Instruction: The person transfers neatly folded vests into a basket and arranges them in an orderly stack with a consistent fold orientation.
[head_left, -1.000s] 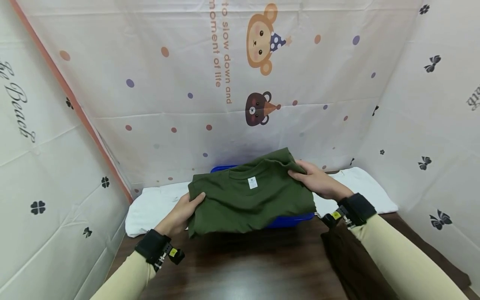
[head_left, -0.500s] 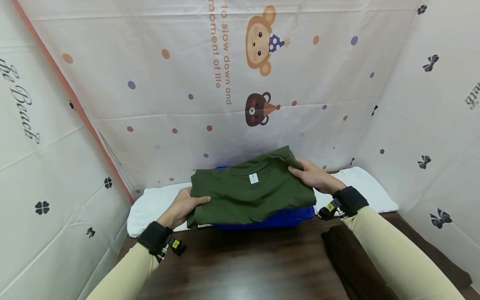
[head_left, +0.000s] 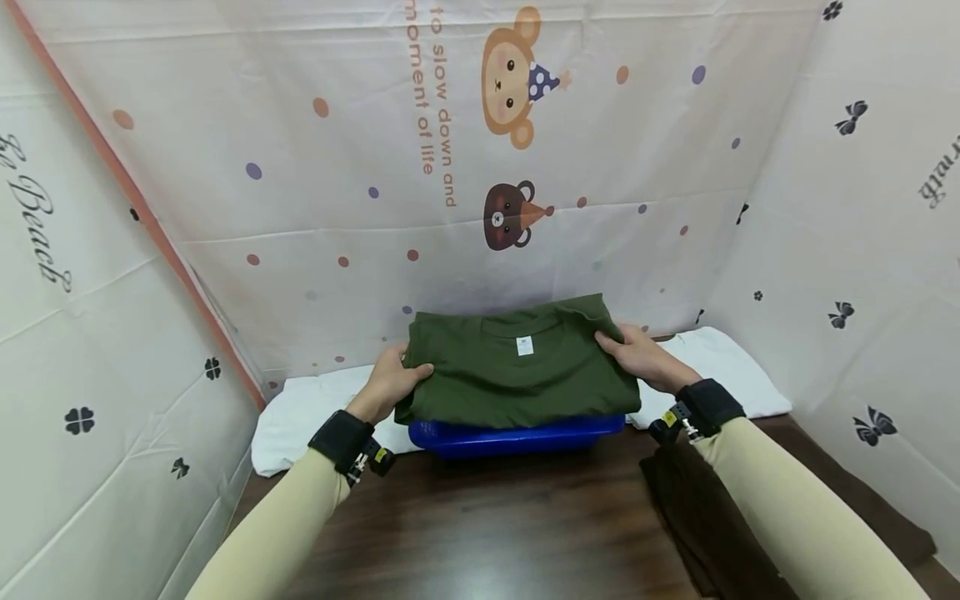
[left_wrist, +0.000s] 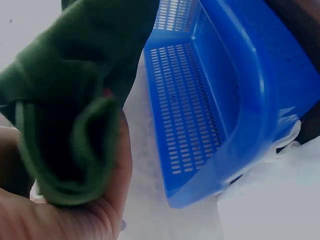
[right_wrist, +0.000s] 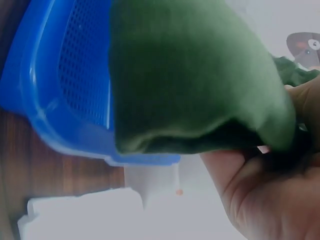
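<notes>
A folded dark green T-shirt (head_left: 517, 375), its white neck label facing up, is held by both hands over a blue perforated basket (head_left: 517, 440). My left hand (head_left: 392, 382) grips the shirt's left side, thumb on top and fingers beneath. At the opposite side my right hand (head_left: 641, 357) pinches the right edge. In the left wrist view the folded layers of the shirt (left_wrist: 75, 135) curl within the hand, apart from the basket's wall (left_wrist: 255, 85). The right wrist view shows the shirt (right_wrist: 190, 80) above the basket's rim (right_wrist: 42, 107). Most of the basket's inside is hidden in the head view.
White folded cloth (head_left: 296, 421) lies left of the basket, and another white cloth (head_left: 723, 371) lies to its right. Dark brown cloth (head_left: 705, 517) sits under the right forearm on the brown wooden table (head_left: 480, 525). Printed white sheets (head_left: 360, 167) hang behind and at both sides.
The left hand has moved right and up with its side of the shirt, and the shirt's front edge has risen. More of the basket's front wall shows now. The right hand has shifted slightly right.
</notes>
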